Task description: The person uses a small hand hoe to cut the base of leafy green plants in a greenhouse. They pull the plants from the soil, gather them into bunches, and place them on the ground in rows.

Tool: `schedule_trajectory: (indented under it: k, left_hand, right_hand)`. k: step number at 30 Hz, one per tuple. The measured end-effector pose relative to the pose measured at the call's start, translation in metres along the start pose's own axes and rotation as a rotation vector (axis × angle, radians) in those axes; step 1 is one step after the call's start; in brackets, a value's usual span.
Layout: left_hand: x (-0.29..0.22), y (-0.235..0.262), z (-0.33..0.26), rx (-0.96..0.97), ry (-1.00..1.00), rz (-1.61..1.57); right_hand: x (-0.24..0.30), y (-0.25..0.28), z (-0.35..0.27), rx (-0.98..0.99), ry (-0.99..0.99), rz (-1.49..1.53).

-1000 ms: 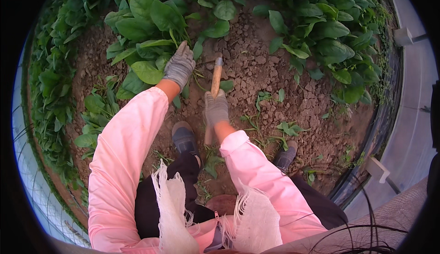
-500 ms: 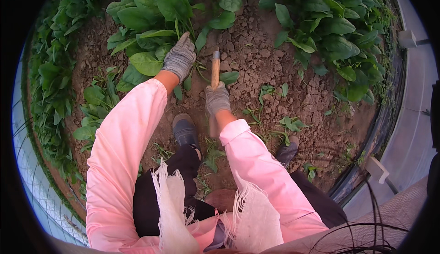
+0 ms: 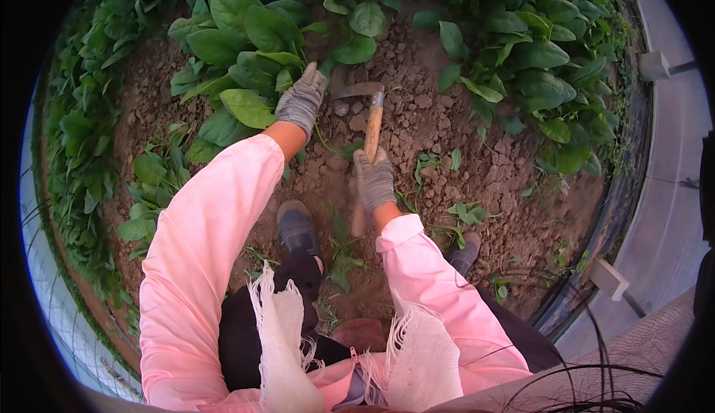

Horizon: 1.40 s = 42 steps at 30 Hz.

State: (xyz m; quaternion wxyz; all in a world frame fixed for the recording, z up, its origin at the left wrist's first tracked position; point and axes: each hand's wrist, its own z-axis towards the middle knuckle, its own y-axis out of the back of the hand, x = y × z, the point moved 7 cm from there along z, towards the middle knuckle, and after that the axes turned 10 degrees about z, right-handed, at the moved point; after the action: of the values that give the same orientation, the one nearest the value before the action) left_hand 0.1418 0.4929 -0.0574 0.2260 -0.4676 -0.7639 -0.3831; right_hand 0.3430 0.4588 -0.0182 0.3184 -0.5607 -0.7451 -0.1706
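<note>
My left hand point(image 3: 302, 99), in a grey glove, is closed at the base of a leafy spinach plant point(image 3: 249, 63). Its fingers seem to grip the stems, though the leaves partly hide them. To its right, my gloved right hand point(image 3: 374, 177) is wrapped round the wooden handle of a small sickle point(image 3: 374, 124). The sickle's curved metal blade point(image 3: 359, 90) points left, just above the soil and a short way from my left fingertips. A thin stem with a leaf trails on the ground between both hands.
Cracked brown soil point(image 3: 439, 122) spreads around, with cut leaves point(image 3: 468, 213) lying on it. Dense spinach rows stand at the left point(image 3: 82, 137) and upper right point(image 3: 540, 78). My shoes point(image 3: 298, 227) are below my hands. A pale path point(image 3: 670, 160) borders the right side.
My right hand has drawn the sickle to the right, and its blade, hidden before, now shows. My left hand has shifted slightly right, and the plant's leaves have moved a little.
</note>
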Motion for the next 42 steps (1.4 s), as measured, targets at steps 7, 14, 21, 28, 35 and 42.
schedule_trajectory:
  k: [7,14,21,28,35,42]
  left_hand:
    - [0.046,0.017,0.013,0.272,-0.050,-0.002]
    - [0.039,-0.016,0.001,0.300,0.011,-0.199]
    - [0.042,-0.013,-0.006,0.190,0.125,-0.281]
    - [0.036,-0.027,-0.013,0.187,0.211,-0.379]
    - [0.052,-0.035,-0.028,0.257,0.346,-0.647]
    - [0.057,-0.038,-0.029,0.237,0.373,-0.631]
  right_hand:
    - [-0.009,-0.032,0.053,-0.028,0.093,0.116]
    - [-0.003,-0.053,0.066,-0.067,0.134,-0.382]
    - [0.016,-0.050,0.071,-0.049,0.112,-0.484]
    - [0.004,-0.034,0.025,0.047,-0.051,-0.534]
    - [-0.016,-0.033,0.024,-0.016,-0.015,0.062]
    - [0.018,-0.082,0.097,-0.007,0.200,-0.542]
